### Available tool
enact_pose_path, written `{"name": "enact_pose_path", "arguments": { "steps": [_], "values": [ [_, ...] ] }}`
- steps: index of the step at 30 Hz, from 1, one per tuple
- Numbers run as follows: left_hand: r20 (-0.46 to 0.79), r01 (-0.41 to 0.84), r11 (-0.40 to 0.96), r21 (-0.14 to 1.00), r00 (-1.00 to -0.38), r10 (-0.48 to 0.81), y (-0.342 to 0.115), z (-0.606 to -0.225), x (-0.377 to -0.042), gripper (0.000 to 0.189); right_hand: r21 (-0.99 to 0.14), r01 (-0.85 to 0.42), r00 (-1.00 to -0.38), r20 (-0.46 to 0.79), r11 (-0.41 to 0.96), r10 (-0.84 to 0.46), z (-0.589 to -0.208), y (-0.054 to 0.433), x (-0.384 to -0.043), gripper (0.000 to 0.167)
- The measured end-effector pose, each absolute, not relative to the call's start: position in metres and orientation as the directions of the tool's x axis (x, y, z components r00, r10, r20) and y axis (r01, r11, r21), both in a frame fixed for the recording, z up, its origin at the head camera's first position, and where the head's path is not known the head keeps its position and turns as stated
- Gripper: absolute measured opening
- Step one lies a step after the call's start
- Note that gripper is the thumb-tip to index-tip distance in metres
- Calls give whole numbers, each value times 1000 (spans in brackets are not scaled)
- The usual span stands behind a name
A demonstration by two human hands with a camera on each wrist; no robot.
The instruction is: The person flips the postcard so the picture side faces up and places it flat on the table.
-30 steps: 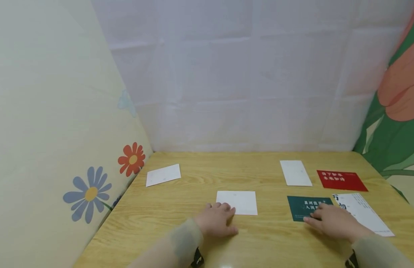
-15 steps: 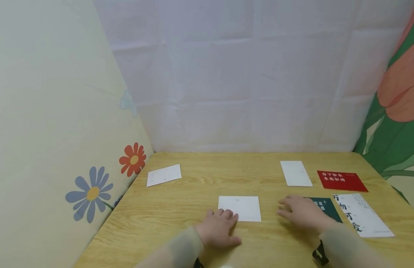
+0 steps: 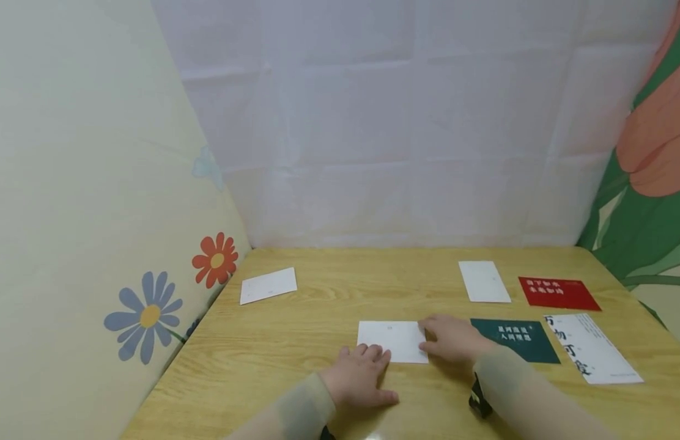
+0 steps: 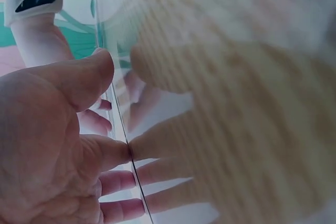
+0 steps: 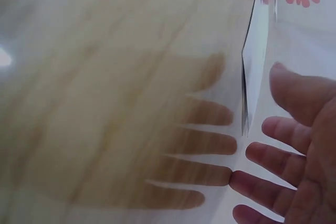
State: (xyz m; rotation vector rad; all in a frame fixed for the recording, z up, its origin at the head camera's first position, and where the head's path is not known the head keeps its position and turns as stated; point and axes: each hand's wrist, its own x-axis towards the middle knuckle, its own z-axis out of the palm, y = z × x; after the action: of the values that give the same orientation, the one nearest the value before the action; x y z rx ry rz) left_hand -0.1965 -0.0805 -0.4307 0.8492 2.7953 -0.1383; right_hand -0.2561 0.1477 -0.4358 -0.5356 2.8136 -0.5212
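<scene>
A white card (image 3: 400, 342) lies flat at the front middle of the table. My left hand (image 3: 358, 376) rests its fingertips on the card's near left part, thumb out to the side. In the left wrist view its fingers (image 4: 116, 182) are extended down to the glossy tabletop. At the card's right edge is my right hand (image 3: 452, 339), its index finger and thumb close beside the edge. The right wrist view shows those fingers (image 5: 278, 158) spread, with the card (image 5: 255, 40) edge-on just past them, slightly lifted at this end.
A dark green card (image 3: 524, 345) with white characters lies just right of my right hand. Beyond it are a white card with black characters (image 3: 601, 354), a red card (image 3: 557, 293) and a plain white card (image 3: 485, 282). Another white card (image 3: 269, 285) lies back left on the wooden table (image 3: 340, 281).
The middle white card has slid slightly toward me under my left fingers. My right hand has moved left, off the green card and over to the white card's right edge.
</scene>
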Motion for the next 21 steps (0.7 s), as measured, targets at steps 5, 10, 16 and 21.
{"name": "enact_pose_path", "arguments": {
  "steps": [5, 10, 16, 21],
  "values": [
    [-246, 543, 839, -5, -814, 526, -79, -431, -196, 86, -350, -298, -918, -149, 888, -366, -438, 144, -267, 49],
    [-255, 523, 852, 13, -823, 508, -78, -429, -194, 89, -362, -270, -931, -137, 892, -338, -438, 143, -276, 44],
    [-245, 530, 842, 99, -807, 537, -85, -433, -202, 85, -388, -264, -925, -158, 883, -346, -435, 142, -280, 41],
    [-237, 516, 831, 207, -798, 554, -91, -430, -217, 67, -380, -281, -917, -164, 881, -363, -435, 140, -277, 39]
  ]
}}
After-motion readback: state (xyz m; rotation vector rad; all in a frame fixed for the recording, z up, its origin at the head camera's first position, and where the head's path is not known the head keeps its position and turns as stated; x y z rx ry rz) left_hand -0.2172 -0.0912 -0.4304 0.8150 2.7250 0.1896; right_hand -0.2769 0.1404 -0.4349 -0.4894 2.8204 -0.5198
